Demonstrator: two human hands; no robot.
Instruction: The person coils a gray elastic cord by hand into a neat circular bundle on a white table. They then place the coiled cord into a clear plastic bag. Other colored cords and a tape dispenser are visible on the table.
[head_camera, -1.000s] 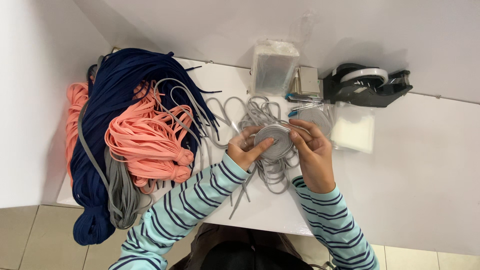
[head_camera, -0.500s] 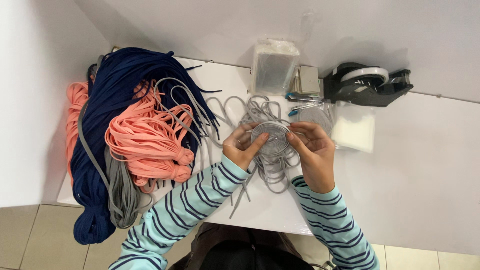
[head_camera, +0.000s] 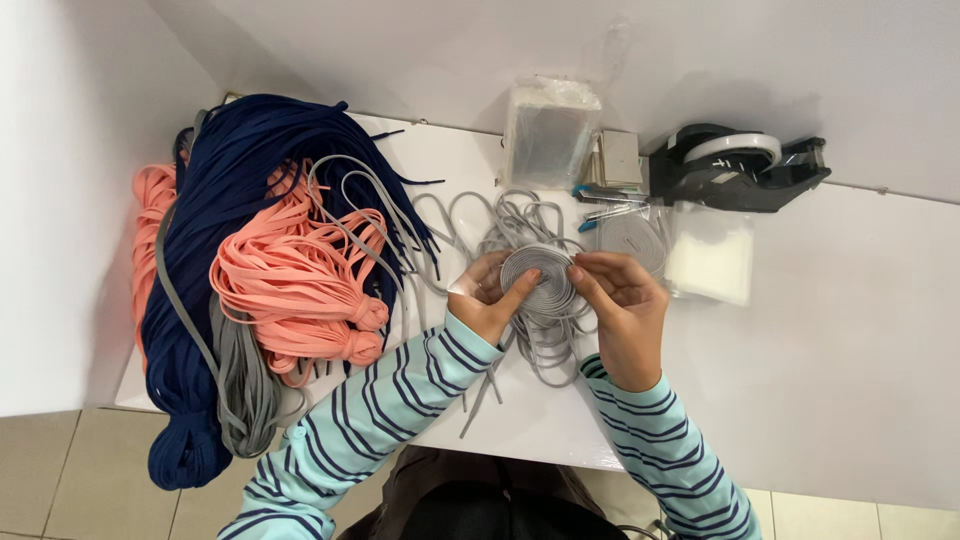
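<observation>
Grey flat lace, wound into a tight disc-shaped coil (head_camera: 537, 280), sits just above the white table (head_camera: 850, 380), near its middle, pinched between both hands. The left hand (head_camera: 492, 300) cups the coil's left edge with the thumb laid across its face, which appears to keep the turns from springing loose. The right hand (head_camera: 622, 310) closes its fingertips on the right edge, so both hands are clamped on the same coil, close together and almost touching.

Under and around the coil lies a loose tangle of grey laces (head_camera: 520, 225), some trailing toward the near edge of the table; whether any of them runs into the coil is hard to make out. To the left, a heap of navy laces (head_camera: 235, 165) drapes over the table's edge, with salmon-pink bundles (head_camera: 290, 285) knotted on top and a grey hank (head_camera: 240, 385) hanging beside them.

On the far side stands a clear packet (head_camera: 550, 135) of bags, a small box (head_camera: 620, 158) next to it, and a black tape dispenser (head_camera: 735, 165) to the right. Just right of the hands lie a clear bag holding a coiled grey lace (head_camera: 632, 238) and a flat white pouch (head_camera: 710, 255). The striped sleeves (head_camera: 370, 420) cover both forearms, and the person's body is cut off at the near edge.
</observation>
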